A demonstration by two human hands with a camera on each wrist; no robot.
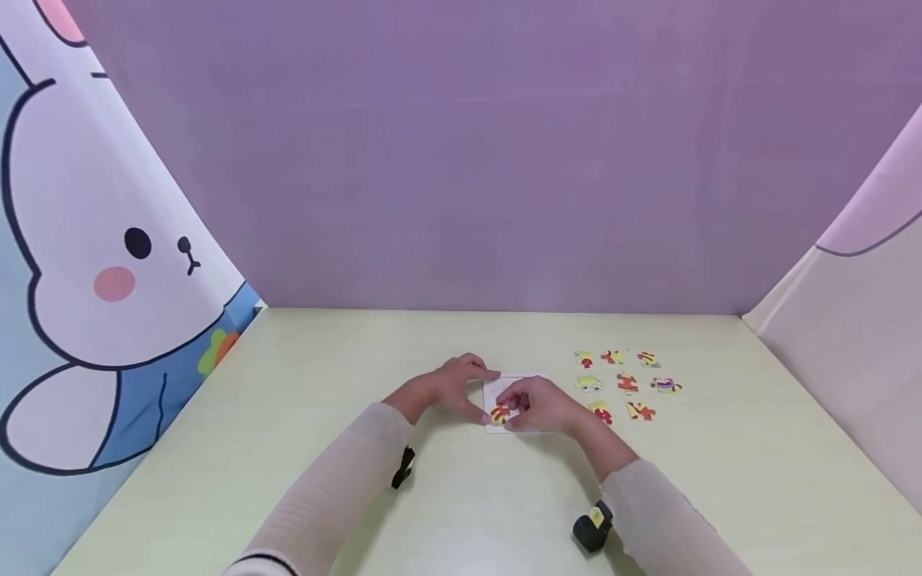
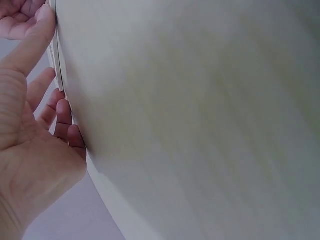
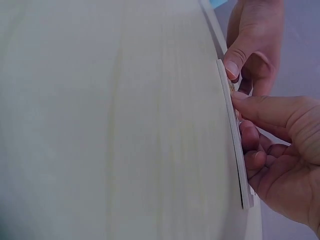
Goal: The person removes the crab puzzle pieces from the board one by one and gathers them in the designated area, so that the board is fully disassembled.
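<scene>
A white square puzzle board (image 1: 494, 390) with a raised rim lies flat on the table. My left hand (image 1: 461, 388) holds it along the left side, index finger at the top left corner and thumb by the bottom left. A red and yellow jigsaw piece (image 1: 499, 414) sits in the board's lower left corner. From the right, my right hand (image 1: 545, 406) pinches this piece and covers much of the board. In the right wrist view, the right thumb (image 3: 265, 107) is on the piece, close to the left thumb, above the board's edge (image 3: 235, 135).
To the right of the board, several loose jigsaw pieces (image 1: 627, 383) are laid out in rough rows on the pale table (image 1: 324, 360). A purple backdrop (image 1: 461, 160) rises behind the table. A cloth with a cartoon figure (image 1: 94, 200) hangs at the left side.
</scene>
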